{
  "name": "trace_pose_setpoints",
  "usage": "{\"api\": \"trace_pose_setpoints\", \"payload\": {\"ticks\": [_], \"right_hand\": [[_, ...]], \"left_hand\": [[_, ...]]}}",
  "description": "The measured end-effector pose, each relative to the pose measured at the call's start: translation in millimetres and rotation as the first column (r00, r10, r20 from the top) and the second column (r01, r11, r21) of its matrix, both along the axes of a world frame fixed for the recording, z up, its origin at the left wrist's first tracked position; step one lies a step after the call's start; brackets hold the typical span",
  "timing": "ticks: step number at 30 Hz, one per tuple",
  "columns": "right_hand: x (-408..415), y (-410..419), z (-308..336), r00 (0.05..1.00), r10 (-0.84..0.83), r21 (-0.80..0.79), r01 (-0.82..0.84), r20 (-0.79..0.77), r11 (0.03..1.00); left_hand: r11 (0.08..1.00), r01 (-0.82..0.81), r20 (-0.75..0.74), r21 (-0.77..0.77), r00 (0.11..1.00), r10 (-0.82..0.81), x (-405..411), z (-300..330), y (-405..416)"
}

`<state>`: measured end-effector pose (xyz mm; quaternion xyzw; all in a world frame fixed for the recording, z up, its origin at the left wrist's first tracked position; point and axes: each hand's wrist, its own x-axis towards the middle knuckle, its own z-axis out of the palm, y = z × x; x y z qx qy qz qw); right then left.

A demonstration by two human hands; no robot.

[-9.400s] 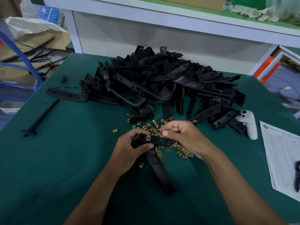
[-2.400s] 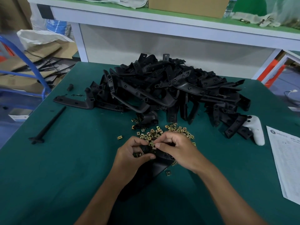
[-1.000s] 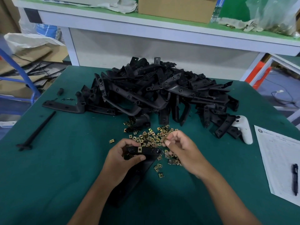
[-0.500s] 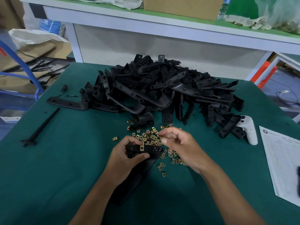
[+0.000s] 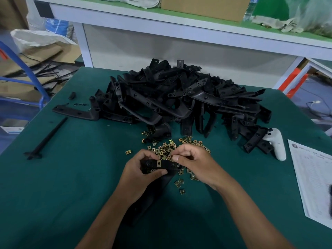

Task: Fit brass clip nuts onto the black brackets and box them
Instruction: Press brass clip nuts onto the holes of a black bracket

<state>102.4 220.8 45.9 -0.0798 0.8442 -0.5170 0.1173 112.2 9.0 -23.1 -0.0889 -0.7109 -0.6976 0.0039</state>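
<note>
Left hand: grips bracket just above table (one nut fitted on it). Right hand: pinches second nut at bracket's edge. Loose nuts: scattered beneath hands. Bracket pile: behind.

One head-worn view, looking forward and down over the bench.

The wide-angle camera sits above the near edge of the green bench and faces its far side, close enough that both forearms enter from the bottom of the frame and the left hand and right hand meet near the centre. Beyond the hands lies the pile of black brackets; behind the pile a white shelf runs across the top. Straight lines bow toward the frame edges.
</note>
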Motion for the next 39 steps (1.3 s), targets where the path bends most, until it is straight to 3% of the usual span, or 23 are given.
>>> {"api": "trace_pose_setpoints", "payload": {"ticks": [13, 19, 25, 29, 34, 39], "right_hand": [[4, 6, 3, 0.998, 0.027, 0.026, -0.026, -0.054, 0.999], [9, 9, 4, 0.990, 0.063, 0.071, -0.055, -0.128, 0.996], [11, 7, 4, 0.993, 0.065, 0.080, -0.057, -0.096, 0.995], [17, 7, 1, 0.995, 0.054, 0.099, -0.045, -0.081, 0.994], [19, -1, -1, 0.978, 0.026, 0.241, 0.025, -0.205, 0.970], [31, 7, 12, 0.967, 0.023, 0.202, 0.029, -0.252, 0.979]], "left_hand": [[0.997, -0.069, 0.075, -0.021, 0.995, 0.070, 3, 3, 1], [0.997, -0.043, 0.063, -0.069, 0.997, 0.047, 4, 5, 1], [0.996, -0.079, 0.026, -0.037, 0.997, 0.080, 5, 7, 0], [0.990, -0.101, -0.006, -0.094, 0.995, 0.101, 5, 4, 0], [0.990, -0.113, 0.007, -0.087, 0.993, 0.114, 6, 9, -1], [0.998, -0.066, 0.027, -0.015, 0.997, 0.067, 19, 27, 6]]}}
